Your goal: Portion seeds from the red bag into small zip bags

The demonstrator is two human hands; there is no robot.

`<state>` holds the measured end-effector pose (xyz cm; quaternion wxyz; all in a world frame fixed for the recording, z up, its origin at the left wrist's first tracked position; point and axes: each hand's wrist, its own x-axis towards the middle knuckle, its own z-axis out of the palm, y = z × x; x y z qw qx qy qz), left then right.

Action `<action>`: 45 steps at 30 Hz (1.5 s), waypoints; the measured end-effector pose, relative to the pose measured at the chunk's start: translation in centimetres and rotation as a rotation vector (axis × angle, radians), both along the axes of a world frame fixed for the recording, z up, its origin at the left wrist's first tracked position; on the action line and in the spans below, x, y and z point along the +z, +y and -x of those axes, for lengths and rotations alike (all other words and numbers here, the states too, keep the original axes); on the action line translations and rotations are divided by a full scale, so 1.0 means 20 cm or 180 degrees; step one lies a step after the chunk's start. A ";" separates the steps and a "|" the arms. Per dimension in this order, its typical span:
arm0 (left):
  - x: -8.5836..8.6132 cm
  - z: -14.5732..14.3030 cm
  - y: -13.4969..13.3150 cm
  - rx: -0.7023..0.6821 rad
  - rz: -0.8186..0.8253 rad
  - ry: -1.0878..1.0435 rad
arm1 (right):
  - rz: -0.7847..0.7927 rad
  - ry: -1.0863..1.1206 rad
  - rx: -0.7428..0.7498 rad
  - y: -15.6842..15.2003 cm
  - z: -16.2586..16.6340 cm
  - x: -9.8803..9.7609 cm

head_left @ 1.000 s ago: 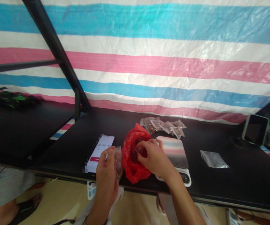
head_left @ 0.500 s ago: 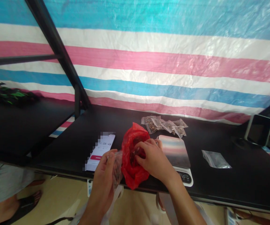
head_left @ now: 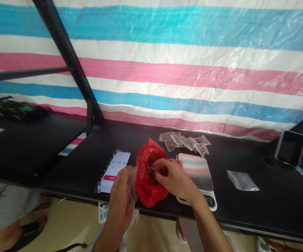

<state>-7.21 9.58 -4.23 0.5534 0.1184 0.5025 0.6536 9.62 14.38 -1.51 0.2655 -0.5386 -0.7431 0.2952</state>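
Note:
A red plastic bag [head_left: 151, 196] stands open at the table's front edge, with dark contents in its mouth. My left hand [head_left: 121, 192] is closed around a clear plastic bag [head_left: 131, 187] beside the red bag's left side. My right hand [head_left: 171, 173] reaches into the red bag's mouth, thumb and forefinger pinched on a small dark piece whose kind I cannot make out. Just right of it lies a kitchen scale [head_left: 197, 171] with a shiny metal plate. Behind the red bag are several small zip bags [head_left: 184, 141] filled with brownish bits.
A phone [head_left: 116, 169] showing a timer lies left of my hands. A flat clear zip bag [head_left: 243, 180] rests on the black table [head_left: 230, 213] at right, near a screen on a stand [head_left: 290, 148]. Another person's leg [head_left: 12, 217] shows at lower left.
The view has tilted up slightly. My right fingers have shifted a little within the red bag's mouth, and a small dark piece now shows at the fingertips. My left hand keeps its hold.

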 end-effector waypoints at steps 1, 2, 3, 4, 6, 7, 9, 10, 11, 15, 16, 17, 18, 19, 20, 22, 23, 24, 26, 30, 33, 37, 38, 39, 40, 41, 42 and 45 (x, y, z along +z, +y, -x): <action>0.00 0.00 0.00 0.0021 0.0017 -0.0014 | 0.0027 0.0028 -0.0032 0.01 -0.01 0.00; -0.01 0.00 0.00 0.0035 0.0013 -0.0009 | 0.0039 0.0055 -0.0066 0.01 -0.03 0.00; -0.01 0.00 0.00 0.0040 -0.0019 0.0009 | 0.0039 0.0091 -0.0095 0.02 -0.04 0.00; -0.01 0.00 0.00 0.0045 -0.0063 0.0034 | 0.0036 0.0141 -0.0106 0.03 -0.05 0.00; -0.01 0.01 0.00 0.0018 -0.0146 0.0090 | 0.0031 0.0287 -0.0076 0.04 -0.07 0.01; -0.01 0.01 0.00 -0.0006 -0.0171 0.0132 | 0.0027 0.0368 -0.0055 0.04 -0.08 0.01; -0.01 0.01 0.00 0.0019 -0.0230 0.0321 | 0.0011 0.0498 -0.0049 0.04 -0.09 0.02; -0.02 0.01 0.00 0.0049 -0.0300 0.0464 | -0.0009 0.0548 -0.0068 0.04 -0.10 0.03; -0.02 0.01 0.00 0.0078 -0.0418 0.0619 | -0.0040 0.0601 -0.0097 0.04 -0.09 0.04; -0.04 0.00 -0.02 0.0032 -0.0918 0.1093 | -0.0216 0.0969 -0.0170 0.01 -0.05 0.10; -0.04 0.00 -0.03 -0.0023 -0.0956 0.1156 | -0.0254 0.1043 -0.0141 -0.01 -0.03 0.12; -0.05 -0.01 -0.03 -0.0074 -0.0963 0.1207 | -0.0282 0.1077 -0.0097 -0.03 -0.01 0.14; -0.06 -0.01 -0.04 -0.0116 -0.0954 0.1245 | -0.0315 0.1062 -0.0063 -0.05 0.01 0.16; -0.07 -0.01 -0.04 -0.0143 -0.0943 0.1269 | -0.0366 0.0996 -0.0044 -0.06 0.03 0.18; -0.08 -0.01 -0.04 -0.0150 -0.0938 0.1284 | -0.0442 0.0892 -0.0035 -0.08 0.05 0.19; -0.10 -0.02 -0.03 -0.0145 -0.0945 0.1284 | -0.0682 0.0619 0.0014 -0.10 0.07 0.21; -0.11 -0.02 -0.02 -0.0148 -0.0954 0.1259 | -0.0818 0.0470 0.0077 -0.11 0.08 0.21; -0.11 -0.02 -0.02 -0.0152 -0.0964 0.1214 | -0.0944 0.0331 0.0156 -0.12 0.09 0.22; -0.11 -0.02 -0.01 -0.0144 -0.0980 0.1118 | -0.1135 0.0102 0.0310 -0.12 0.09 0.21; -0.11 -0.02 0.00 -0.0115 -0.1040 0.1158 | -0.1332 -0.0123 0.0476 -0.12 0.08 0.20; -0.12 -0.02 0.00 -0.0157 -0.1063 0.1203 | -0.1360 -0.0084 0.0501 -0.13 0.08 0.19; -0.13 -0.01 0.00 -0.0151 -0.0942 0.1323 | -0.1347 0.0112 0.0320 -0.11 0.04 0.17; -0.13 -0.01 0.00 -0.0145 -0.0912 0.1376 | -0.1366 0.0134 0.0219 -0.09 0.02 0.16; -0.13 0.00 0.00 -0.0127 -0.0891 0.1424 | -0.1380 0.0119 0.0103 -0.07 0.00 0.15; -0.12 0.00 0.00 -0.0103 -0.0880 0.1456 | -0.1391 0.0071 -0.0029 -0.05 -0.03 0.13; -0.12 0.00 0.01 -0.0068 -0.0876 0.1471 | -0.1388 -0.0012 -0.0159 -0.02 -0.05 0.11; -0.11 0.01 0.01 -0.0023 -0.0871 0.1481 | -0.1353 -0.0122 -0.0268 0.00 -0.08 0.09; -0.10 0.00 -0.02 0.0175 -0.0903 0.1557 | -0.1160 -0.0436 -0.0363 0.07 -0.13 0.04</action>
